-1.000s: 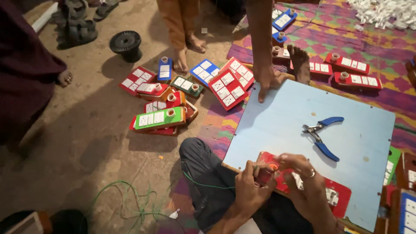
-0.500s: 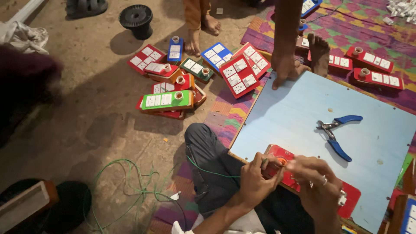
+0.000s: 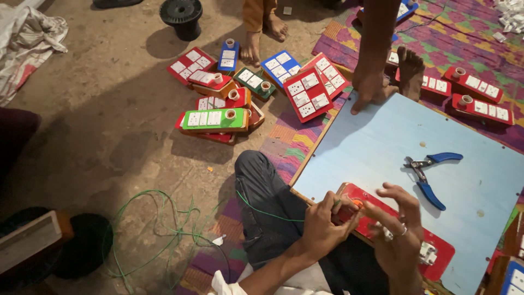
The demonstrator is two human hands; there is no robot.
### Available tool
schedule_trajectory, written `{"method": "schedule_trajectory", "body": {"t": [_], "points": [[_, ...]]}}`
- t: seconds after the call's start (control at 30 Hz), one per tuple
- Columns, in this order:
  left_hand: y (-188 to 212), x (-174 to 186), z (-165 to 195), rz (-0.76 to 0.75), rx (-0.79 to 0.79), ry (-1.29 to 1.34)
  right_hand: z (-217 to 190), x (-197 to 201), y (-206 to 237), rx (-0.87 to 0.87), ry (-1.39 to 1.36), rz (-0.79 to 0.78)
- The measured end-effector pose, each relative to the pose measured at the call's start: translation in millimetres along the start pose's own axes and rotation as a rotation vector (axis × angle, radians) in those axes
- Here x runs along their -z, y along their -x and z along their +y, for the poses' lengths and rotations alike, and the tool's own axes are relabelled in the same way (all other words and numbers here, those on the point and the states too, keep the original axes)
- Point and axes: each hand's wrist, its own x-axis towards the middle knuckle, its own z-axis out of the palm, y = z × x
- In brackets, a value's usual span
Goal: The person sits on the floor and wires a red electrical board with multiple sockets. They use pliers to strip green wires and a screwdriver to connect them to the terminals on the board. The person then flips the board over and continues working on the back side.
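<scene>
A red switch board [image 3: 436, 248] lies across my lap on the near edge of a light blue board [image 3: 382, 142]. My left hand [image 3: 323, 226] pinches a thin green wire [image 3: 262, 210] at the board's left end. My right hand [image 3: 398, 235] hovers over the red panel with fingers spread, a ring on one finger, and touches the same spot. Blue-handled pliers [image 3: 428, 175] lie on the blue board just beyond my right hand.
Another person's hand [image 3: 367, 90] and bare foot [image 3: 409, 68] rest at the blue board's far edge. Several coloured switch boards [image 3: 218, 117] lie piled on the dirt floor. Loose green wire [image 3: 158, 229] coils at left. A black spool [image 3: 181, 13] stands at the top.
The view has shifted right and down a little. My hands stay at the red switch board's left end, with the right fingers spreading wider. The other person's hand stays on the blue board.
</scene>
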Motion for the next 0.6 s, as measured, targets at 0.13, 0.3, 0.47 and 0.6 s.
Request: {"method": "schedule_trajectory", "body": {"t": [0.13,0.3,0.47,0.6], "points": [[-1,0,1,0.007,-0.014,-0.022,2,3,4,-0.034,-0.157,0.083],[-3,5,7,-0.015,-0.044,-0.002,-1,41,7,-0.487,-0.66,0.363],[-6,7,15,-0.076,0.0,0.017,-4,57,26,-0.844,0.292,-0.47],[-6,9,22,-0.048,-0.014,0.001,-6,18,52,-0.447,0.161,-0.011]]}}
